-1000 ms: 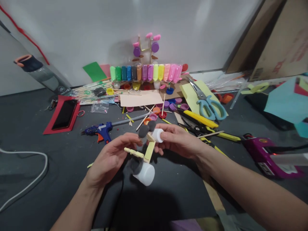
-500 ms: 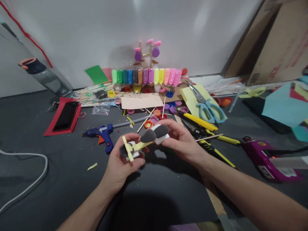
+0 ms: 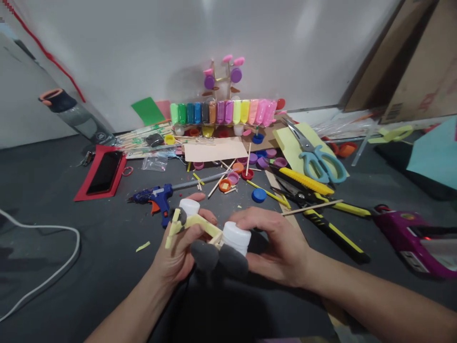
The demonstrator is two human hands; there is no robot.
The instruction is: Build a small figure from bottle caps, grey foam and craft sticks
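Between my two hands, above the dark table, is a small handmade model (image 3: 203, 224) with a pale yellow body and a yellow crosspiece at its left end. White bottle caps and dark grey rounded pieces are fixed to it. My left hand (image 3: 178, 252) is closed around the left end, its thumb on the yellow body. At the other end my right hand (image 3: 274, 243) grips a white cap (image 3: 236, 237), with two dark grey pieces (image 3: 219, 258) hanging below. Some fingertips are hidden behind the model. A blue cap (image 3: 259, 195) lies just beyond my right hand.
A blue glue gun (image 3: 153, 197) lies left of my hands. Pliers (image 3: 314, 205), a yellow cutter (image 3: 305, 181) and blue-handled scissors (image 3: 317, 159) lie to the right. Clay packets (image 3: 221, 113), loose caps and sticks crowd the back. A phone (image 3: 104, 172) rests on red paper.
The model has been turned over and tilted, so its white caps now face up and the grey pieces hang lower. My right hand has moved down, uncovering the blue cap.
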